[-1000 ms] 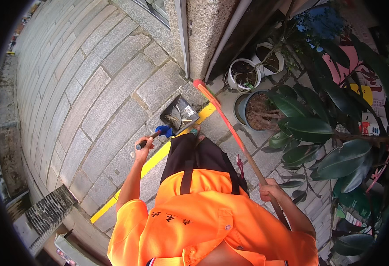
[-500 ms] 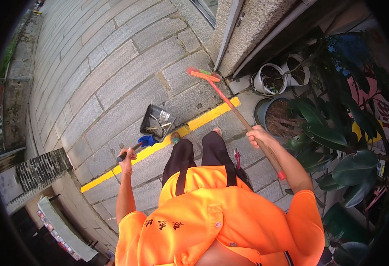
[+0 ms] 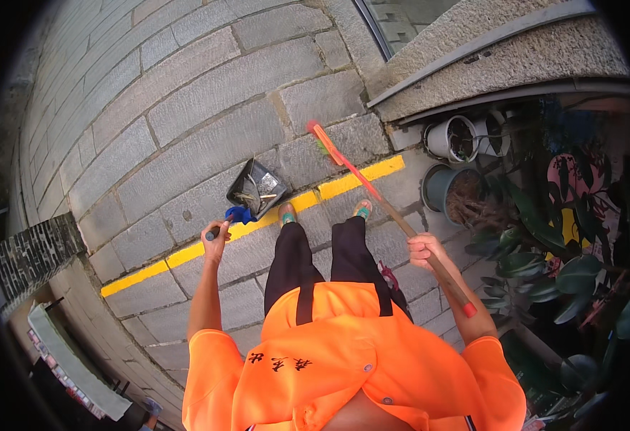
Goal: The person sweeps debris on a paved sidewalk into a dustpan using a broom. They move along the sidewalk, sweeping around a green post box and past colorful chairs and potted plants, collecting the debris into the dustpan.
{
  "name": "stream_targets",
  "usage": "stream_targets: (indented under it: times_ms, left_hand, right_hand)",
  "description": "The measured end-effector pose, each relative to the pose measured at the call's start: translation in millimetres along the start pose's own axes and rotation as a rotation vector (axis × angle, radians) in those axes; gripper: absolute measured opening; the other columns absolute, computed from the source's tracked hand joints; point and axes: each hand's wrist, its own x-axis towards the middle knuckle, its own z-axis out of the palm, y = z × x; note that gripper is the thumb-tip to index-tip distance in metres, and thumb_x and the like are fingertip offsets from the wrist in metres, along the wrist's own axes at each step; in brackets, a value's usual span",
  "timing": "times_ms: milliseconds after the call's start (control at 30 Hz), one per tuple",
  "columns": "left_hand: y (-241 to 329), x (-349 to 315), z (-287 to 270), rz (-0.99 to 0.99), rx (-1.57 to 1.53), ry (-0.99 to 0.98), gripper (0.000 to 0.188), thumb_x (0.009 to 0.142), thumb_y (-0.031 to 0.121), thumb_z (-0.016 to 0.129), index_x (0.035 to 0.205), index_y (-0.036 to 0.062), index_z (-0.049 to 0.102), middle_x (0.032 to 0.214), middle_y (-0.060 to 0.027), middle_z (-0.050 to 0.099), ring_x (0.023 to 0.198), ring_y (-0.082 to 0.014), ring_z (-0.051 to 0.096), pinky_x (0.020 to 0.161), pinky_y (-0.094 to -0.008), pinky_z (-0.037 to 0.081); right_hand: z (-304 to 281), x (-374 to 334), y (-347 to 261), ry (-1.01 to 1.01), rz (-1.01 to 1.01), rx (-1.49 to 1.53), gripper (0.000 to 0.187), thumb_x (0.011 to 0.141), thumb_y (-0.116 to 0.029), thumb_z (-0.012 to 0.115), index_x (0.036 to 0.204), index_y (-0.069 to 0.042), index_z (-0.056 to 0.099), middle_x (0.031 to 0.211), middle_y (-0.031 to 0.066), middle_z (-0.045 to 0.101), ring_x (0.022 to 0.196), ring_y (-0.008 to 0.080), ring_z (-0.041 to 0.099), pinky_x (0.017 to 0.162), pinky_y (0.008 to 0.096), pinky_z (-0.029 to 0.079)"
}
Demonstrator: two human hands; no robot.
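My left hand (image 3: 216, 241) grips the dark handle of a black dustpan (image 3: 256, 190) that holds some litter; a blue piece sits where handle meets pan. My right hand (image 3: 424, 249) is closed around the wooden stick of a broom (image 3: 372, 192) with a red head that rests on the paving near the building's corner. I wear an orange top and black trousers, and my feet stand on a yellow painted line (image 3: 272, 219) across the grey stone pavement.
Potted plants (image 3: 450, 188) with large dark leaves crowd the right side beside a rough stone wall (image 3: 473, 54). A low brick edge (image 3: 31, 255) and a step drop away at the left. Grey stone slabs stretch ahead.
The view has swung so the pavement and wall shifted right. I have stepped onto the yellow line; the broom head now lies farther ahead near the wall corner, the dustpan still in my left hand.
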Motion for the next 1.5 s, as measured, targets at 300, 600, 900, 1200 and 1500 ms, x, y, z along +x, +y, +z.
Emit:
stream_targets:
  times_ms: [300, 600, 900, 1200, 1500]
  left_hand:
    - [-20, 92, 16, 0.205, 0.277, -0.130, 0.016, 0.072, 0.013, 0.065, 0.069, -0.0004, 0.058, 0.059, -0.0055, 0.056, 0.056, -0.0116, 0.053, 0.057, -0.0275, 0.044]
    - [-25, 138, 85, 0.240, 0.475, -0.204, 0.019, 0.070, 0.019, 0.066, 0.067, 0.0019, 0.057, 0.067, -0.0149, 0.058, 0.067, -0.0317, 0.058, 0.062, -0.0353, 0.045]
    - [-20, 136, 71, 0.241, 0.392, -0.166, 0.019, 0.070, 0.021, 0.067, 0.066, 0.0041, 0.059, 0.066, -0.0139, 0.059, 0.066, -0.0285, 0.059, 0.063, -0.0336, 0.045]
    - [-29, 137, 74, 0.285, 0.339, -0.215, 0.019, 0.071, 0.021, 0.066, 0.066, 0.0036, 0.058, 0.064, -0.0128, 0.058, 0.061, -0.0265, 0.058, 0.060, -0.0331, 0.044]
    - [-19, 133, 110, 0.217, 0.410, -0.151, 0.022, 0.071, 0.023, 0.067, 0.064, 0.0043, 0.057, 0.064, -0.0139, 0.057, 0.064, -0.0303, 0.058, 0.061, -0.0359, 0.044]
  right_hand:
    - [23, 68, -40, 0.462, 0.049, -0.451, 0.019, 0.080, -0.008, 0.047, 0.063, -0.008, 0.039, 0.047, 0.0003, 0.036, 0.034, 0.0093, 0.036, 0.032, 0.0289, 0.031]
    - [128, 49, 59, 0.266, 0.264, -0.390, 0.013, 0.073, -0.001, 0.052, 0.074, -0.006, 0.041, 0.047, -0.0015, 0.036, 0.033, 0.0080, 0.034, 0.031, 0.0263, 0.026]
    - [112, -22, 36, 0.352, 0.055, -0.397, 0.012, 0.072, -0.001, 0.053, 0.074, -0.005, 0.042, 0.048, 0.0000, 0.036, 0.032, 0.0084, 0.033, 0.031, 0.0242, 0.024]
    - [48, 126, 5, 0.479, 0.067, -0.634, 0.015, 0.072, -0.004, 0.050, 0.061, -0.006, 0.040, 0.047, 0.0012, 0.038, 0.036, 0.0099, 0.040, 0.033, 0.0263, 0.032]
    - [117, -41, 60, 0.257, 0.183, -0.314, 0.011, 0.072, -0.001, 0.053, 0.074, -0.005, 0.043, 0.047, -0.0002, 0.036, 0.032, 0.0078, 0.033, 0.030, 0.0238, 0.023]
